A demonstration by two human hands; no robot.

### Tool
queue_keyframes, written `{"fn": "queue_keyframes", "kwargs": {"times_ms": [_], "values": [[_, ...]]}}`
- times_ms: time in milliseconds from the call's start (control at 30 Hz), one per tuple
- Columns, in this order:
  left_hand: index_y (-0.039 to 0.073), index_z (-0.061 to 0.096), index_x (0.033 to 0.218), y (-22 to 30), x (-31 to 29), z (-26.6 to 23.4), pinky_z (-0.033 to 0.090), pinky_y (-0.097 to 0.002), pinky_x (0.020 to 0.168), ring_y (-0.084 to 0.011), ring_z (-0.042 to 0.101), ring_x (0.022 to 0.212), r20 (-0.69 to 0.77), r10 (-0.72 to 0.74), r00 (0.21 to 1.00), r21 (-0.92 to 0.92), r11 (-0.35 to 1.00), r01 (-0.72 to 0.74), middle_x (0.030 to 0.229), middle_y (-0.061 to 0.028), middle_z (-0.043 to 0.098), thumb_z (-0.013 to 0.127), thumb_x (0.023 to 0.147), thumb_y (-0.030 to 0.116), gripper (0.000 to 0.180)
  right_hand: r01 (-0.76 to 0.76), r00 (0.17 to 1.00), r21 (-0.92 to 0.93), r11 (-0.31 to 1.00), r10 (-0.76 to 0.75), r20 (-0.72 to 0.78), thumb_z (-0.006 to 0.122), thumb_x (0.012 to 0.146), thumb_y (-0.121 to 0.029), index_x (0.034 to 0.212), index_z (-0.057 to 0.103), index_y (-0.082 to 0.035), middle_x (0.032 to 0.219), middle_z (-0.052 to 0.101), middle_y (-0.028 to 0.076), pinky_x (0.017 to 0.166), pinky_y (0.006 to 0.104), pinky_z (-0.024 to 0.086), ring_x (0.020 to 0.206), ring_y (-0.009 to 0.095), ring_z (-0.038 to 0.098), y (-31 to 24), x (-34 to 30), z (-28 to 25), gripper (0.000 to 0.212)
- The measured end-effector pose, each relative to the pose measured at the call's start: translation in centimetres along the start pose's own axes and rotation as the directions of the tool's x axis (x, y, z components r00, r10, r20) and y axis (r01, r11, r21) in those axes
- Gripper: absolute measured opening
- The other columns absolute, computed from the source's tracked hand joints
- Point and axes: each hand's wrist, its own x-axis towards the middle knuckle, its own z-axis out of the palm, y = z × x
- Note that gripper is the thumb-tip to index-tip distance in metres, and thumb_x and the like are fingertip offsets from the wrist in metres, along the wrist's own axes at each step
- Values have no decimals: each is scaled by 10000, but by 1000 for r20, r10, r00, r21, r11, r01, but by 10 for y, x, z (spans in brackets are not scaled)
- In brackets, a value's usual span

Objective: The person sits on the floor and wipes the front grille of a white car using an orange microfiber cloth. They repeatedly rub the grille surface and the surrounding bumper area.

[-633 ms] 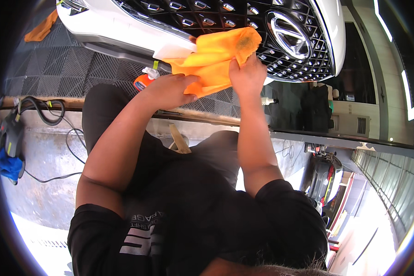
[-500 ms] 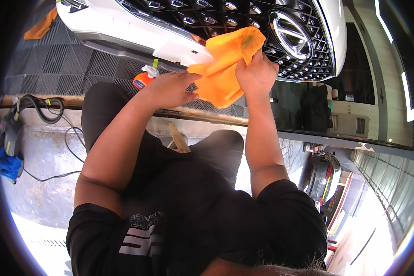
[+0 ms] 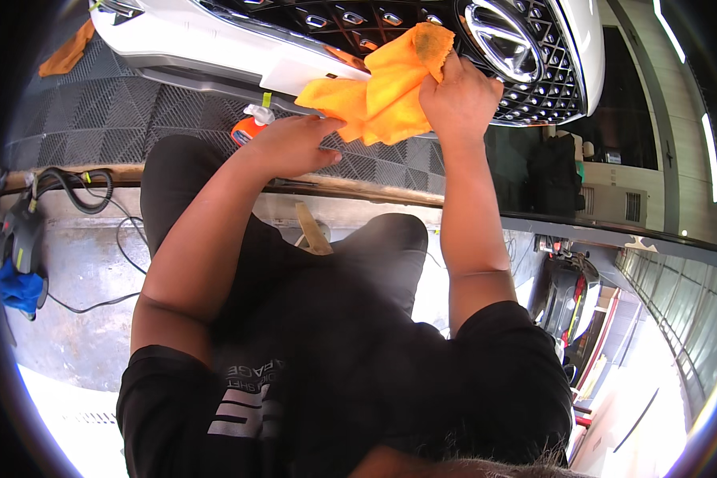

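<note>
An orange cloth (image 3: 386,99) with a dark stain near its top corner hangs in front of the grille of a white car (image 3: 239,60). My right hand (image 3: 460,103) is closed on the cloth's right side, close to the round chrome emblem (image 3: 502,40). By the cloth's lower left edge, my left hand (image 3: 295,147) has its thumb and fingers apart, with the fingertips at or just touching the fabric. Just beyond the left hand stands an orange bottle (image 3: 251,127) with a white top.
A second orange cloth (image 3: 68,49) lies on the grey ribbed floor mat (image 3: 175,111) at the far left. A dark power tool (image 3: 20,231) with a hose and cable rests at left, a blue cloth (image 3: 20,287) by it. A glossy dark panel (image 3: 526,175) extends at right.
My right hand has shifted right and slightly up, drawing the cloth along and spreading it. My left hand has moved little, and its thumb and fingers are farther apart.
</note>
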Motion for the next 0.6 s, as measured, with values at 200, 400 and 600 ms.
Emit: {"fn": "queue_keyframes", "kwargs": {"times_ms": [200, 400, 600], "values": [[105, 529, 1445, 14, -4, -22, 507, -449, 967, -353, 652, 1128, 73, -53, 996, -26, 998, 55, 1178, -187, 672, 691, 953, 358, 576, -409, 911, 662, 628, 325, 255, 697, 857, -163, 1184, 625, -59, 948, 748, 122, 890, 428, 544, 876, 293, 733, -23, -15, 22, 350], [104, 516, 1462, 12, 7, -4, 522, -433, 925, -339, 669, 1070, 61, -22, 998, 12, 1000, 22, 1123, -170, 677, 704, 943, 328, 596, -348, 857, 937, 44, 419, 299, 711, 895, -35, 1262, 558, 0, 1124, 714, 116, 915, 334, 537, 987, 207, 692, -55, -20, 54, 399], [125, 564, 1368, 6, 9, -8, 511, -473, 982, -368, 658, 1150, 60, -58, 997, 3, 998, 58, 1197, -188, 691, 676, 944, 386, 511, -272, 875, 947, 171, 454, 169, 717, 894, -54, 1260, 546, -7, 1121, 718, 119, 933, 345, 535, 1019, 221, 704, -63, -2, 35, 406]]}}
